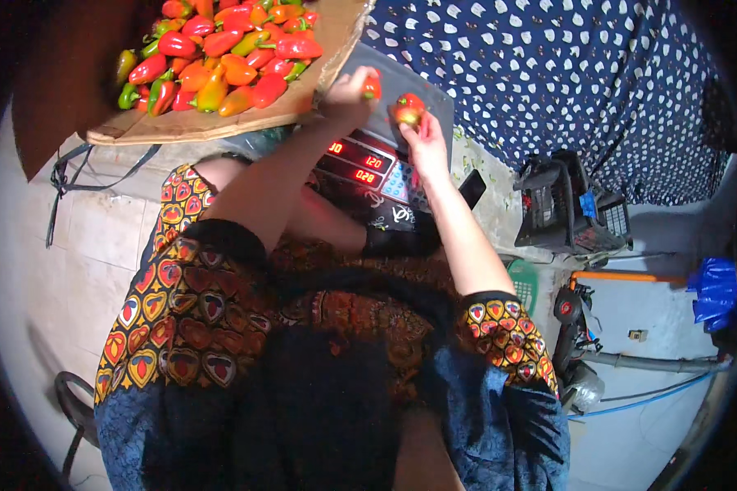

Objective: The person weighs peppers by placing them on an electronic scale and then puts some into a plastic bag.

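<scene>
My left hand (pixel 346 97) reaches over the grey pan of a digital scale (pixel 427 92), next to the cardboard's edge. Between its fingers is a red pepper (pixel 371 88), partly hidden by them. From the right, my right hand (pixel 428 144) grips a red and yellow pepper (pixel 409 109) in its fingertips, above the same pan. Red digits glow on the scale's display (pixel 362 164), with a keypad (pixel 397 182) beside it. At the upper left, a heap of red, orange and green peppers (pixel 221 67) lies on a cardboard sheet or tray (pixel 141 130).
A dark phone-like slab (pixel 473 189) lies right of the scale. Farther right stand black plastic crates (pixel 546 202) and a green plastic basket (pixel 522 283). Navy printed cloth (pixel 559 92) hangs behind the scale. A dark cord (pixel 67 178) hangs under the cardboard.
</scene>
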The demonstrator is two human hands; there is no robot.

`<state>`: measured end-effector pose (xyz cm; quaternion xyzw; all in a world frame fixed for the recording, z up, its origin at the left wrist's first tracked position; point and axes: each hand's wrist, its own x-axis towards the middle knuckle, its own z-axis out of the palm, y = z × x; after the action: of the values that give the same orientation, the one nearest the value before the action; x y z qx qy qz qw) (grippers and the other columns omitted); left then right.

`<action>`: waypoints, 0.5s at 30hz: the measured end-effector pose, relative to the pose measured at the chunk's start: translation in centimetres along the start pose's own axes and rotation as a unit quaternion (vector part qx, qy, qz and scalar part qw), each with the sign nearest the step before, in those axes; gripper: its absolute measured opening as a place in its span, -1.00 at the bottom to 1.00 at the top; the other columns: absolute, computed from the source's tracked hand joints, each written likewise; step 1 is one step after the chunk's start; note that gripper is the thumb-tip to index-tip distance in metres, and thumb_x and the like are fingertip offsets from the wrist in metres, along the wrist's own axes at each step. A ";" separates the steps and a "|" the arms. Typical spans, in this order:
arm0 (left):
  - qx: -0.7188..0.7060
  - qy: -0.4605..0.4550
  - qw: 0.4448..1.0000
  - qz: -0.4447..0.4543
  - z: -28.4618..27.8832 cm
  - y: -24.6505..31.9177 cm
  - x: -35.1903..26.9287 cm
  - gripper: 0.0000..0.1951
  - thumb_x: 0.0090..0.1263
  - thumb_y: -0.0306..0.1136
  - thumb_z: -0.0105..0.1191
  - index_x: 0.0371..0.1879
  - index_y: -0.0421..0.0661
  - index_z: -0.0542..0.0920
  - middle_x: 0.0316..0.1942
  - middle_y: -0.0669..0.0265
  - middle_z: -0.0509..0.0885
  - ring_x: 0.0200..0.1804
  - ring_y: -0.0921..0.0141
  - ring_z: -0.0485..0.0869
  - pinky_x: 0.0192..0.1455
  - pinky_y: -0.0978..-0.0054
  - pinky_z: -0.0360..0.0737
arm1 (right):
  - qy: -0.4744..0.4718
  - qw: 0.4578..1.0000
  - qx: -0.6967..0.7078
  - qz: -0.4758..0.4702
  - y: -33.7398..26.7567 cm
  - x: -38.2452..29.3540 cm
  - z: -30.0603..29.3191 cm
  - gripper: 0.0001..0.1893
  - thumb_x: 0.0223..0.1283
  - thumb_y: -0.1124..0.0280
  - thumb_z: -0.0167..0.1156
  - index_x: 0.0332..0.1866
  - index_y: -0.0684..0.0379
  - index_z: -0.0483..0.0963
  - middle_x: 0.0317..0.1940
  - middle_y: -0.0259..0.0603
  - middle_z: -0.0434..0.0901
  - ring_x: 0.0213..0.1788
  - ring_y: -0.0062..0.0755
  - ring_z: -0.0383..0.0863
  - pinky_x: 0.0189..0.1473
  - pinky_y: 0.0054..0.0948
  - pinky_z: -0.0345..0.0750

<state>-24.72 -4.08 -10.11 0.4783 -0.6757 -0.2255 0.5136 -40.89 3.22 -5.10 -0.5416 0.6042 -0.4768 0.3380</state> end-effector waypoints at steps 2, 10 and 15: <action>-0.102 0.013 0.995 0.008 0.4 -0.2 0.8 -0.52 0.12 -0.32 0.24 0.03 -0.05 0.39 -0.18 0.19 0.59 -0.13 0.28 0.61 -0.11 0.38 0.55 | -0.010 1.000 -0.009 0.007 0.4 0.3 -0.7 -0.57 0.15 0.48 0.21 0.14 0.30 0.36 -0.19 -0.33 0.56 -0.15 -0.60 0.51 0.00 -0.58 0.42; -0.598 -0.134 0.772 -0.168 -1.9 0.8 1.7 -0.69 0.45 -0.04 -0.14 -0.19 -0.05 0.47 -0.39 0.38 0.53 -0.52 0.59 0.41 -0.51 0.65 0.38 | -0.237 0.962 -0.121 0.061 0.8 -10.2 -9.4 -0.86 0.23 0.44 0.15 -0.17 0.23 0.55 -0.28 -0.39 0.59 -0.16 -0.62 0.50 -0.02 -0.56 0.41; -0.656 -0.086 0.686 -0.303 -5.1 9.0 0.9 -0.69 0.43 -0.02 -0.15 -0.19 -0.02 0.48 -0.32 0.30 0.59 -0.44 0.47 0.53 -0.43 0.53 0.51 | -0.345 0.902 -0.257 0.019 2.5 -15.8 -8.7 -0.79 0.15 0.39 0.19 -0.13 0.21 0.54 -0.31 -0.15 0.60 -0.27 -0.43 0.57 -0.19 -0.43 0.51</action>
<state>-23.86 0.02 -0.57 0.1766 -0.2149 -0.7944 0.5400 -46.83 20.36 -6.40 -0.7291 0.5612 -0.0815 0.3832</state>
